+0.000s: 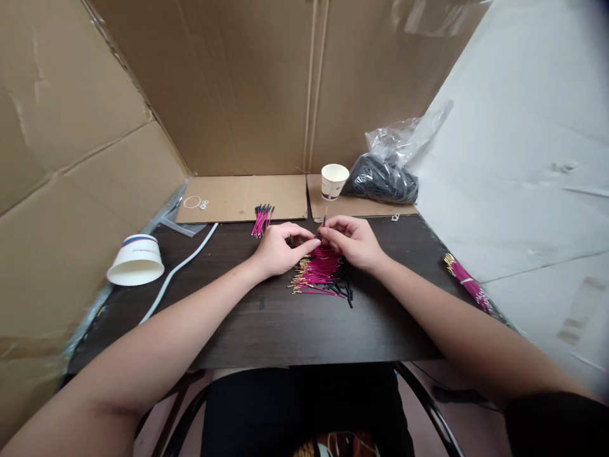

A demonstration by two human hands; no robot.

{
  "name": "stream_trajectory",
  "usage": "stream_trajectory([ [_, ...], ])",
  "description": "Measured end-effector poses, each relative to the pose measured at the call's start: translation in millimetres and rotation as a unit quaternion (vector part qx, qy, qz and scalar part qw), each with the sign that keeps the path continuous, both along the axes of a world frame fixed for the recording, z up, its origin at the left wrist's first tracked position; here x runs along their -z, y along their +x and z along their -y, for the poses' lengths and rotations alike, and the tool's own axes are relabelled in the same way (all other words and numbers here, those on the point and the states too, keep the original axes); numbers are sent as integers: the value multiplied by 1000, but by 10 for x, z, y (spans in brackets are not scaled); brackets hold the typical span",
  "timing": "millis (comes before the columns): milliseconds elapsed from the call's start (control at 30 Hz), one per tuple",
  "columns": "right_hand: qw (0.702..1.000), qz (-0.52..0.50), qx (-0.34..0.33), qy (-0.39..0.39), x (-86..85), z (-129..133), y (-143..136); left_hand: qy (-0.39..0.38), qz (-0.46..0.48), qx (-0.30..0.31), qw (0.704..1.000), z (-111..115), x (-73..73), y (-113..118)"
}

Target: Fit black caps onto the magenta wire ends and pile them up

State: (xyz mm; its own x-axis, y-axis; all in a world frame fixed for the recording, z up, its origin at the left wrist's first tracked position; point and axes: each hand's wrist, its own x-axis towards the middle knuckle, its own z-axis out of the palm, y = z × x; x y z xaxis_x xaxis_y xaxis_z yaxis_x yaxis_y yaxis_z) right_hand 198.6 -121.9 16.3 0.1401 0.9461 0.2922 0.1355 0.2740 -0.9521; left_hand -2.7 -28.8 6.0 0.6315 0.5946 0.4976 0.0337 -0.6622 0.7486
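Over a pile of magenta wires (pixel 320 270) with gold-coloured ends, my two hands meet fingertip to fingertip. Fingers and thumb of my right hand (pixel 354 242) are closed on a thin wire (pixel 325 218) that points up, with a dark part near the fingers. My left hand (pixel 284 249) is curled in a pinch beside it; whatever lies between its fingertips is too small to make out. Short black sleeves (pixel 346 292) lie loose at the pile's right and front side. Behind my left hand rests a smaller bunch of magenta wires (pixel 261 220) with black ends.
A paper cup (pixel 334 184) stands at the back beside a clear bag (pixel 385 178) of black pieces. Another cup (pixel 136 260) lies tipped at left, near a white cable (pixel 185 263). A banded wire bundle (pixel 469 282) lies at right. Cardboard walls (pixel 238 82) enclose the table.
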Motion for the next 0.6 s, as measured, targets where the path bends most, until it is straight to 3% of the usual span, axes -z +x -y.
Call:
stream_trajectory([
  [133,1000,-1,-18,1,-36,21,-26,-3,4,-4,1000,25,-6,3],
  [400,998,36,-52,-21,-24,73,-64,-155,73,33,985,32,-37,58],
  [600,996,49,-52,-47,21,85,-57,-160,80,41,983,30,-4,69],
])
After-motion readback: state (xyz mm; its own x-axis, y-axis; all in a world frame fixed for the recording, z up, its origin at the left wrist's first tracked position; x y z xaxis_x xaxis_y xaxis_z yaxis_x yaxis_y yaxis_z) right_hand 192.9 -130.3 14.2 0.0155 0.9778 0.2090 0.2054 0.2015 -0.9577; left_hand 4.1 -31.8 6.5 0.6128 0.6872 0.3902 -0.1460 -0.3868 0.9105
